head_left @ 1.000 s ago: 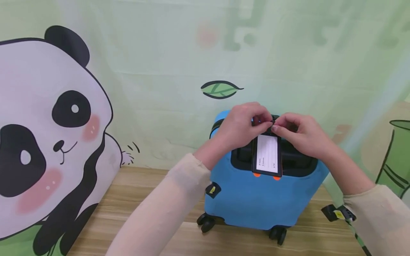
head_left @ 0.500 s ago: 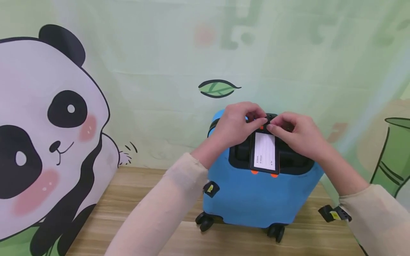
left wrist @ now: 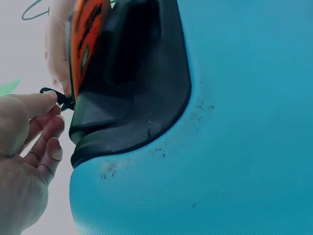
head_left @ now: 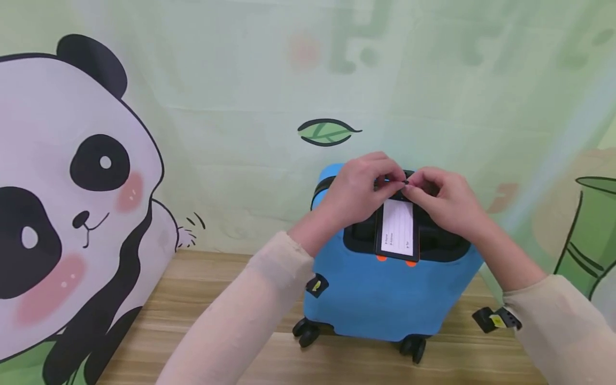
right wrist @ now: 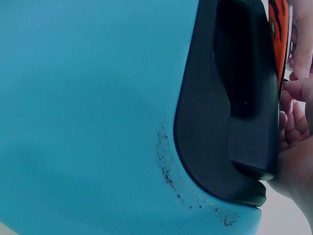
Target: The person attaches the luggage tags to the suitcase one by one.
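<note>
Suitcase (head_left: 385, 299), lower ctr-R of frame, upright. L hand (head_left: 358, 187), upper ctr-R, & R hand (head_left: 445, 203), just to its R: thumbs & fingertips narrow, both pinching strap. Tag (head_left: 397, 227), just below hands, against suitcase top; prob. light, semi-stiff, smooth; best held by side edges. Strap (left wrist: 62, 99), L edge of L-wrist view; prob. thin, flexible; pinch nr tip.

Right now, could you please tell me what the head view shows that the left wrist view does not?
Only the head view: white card, panda picture and wheels.
Only the left wrist view: the patterned orange side of the tag, dark specks.
Both: the tag, the blue suitcase, and the left hand and right hand at a small black strap.
</note>
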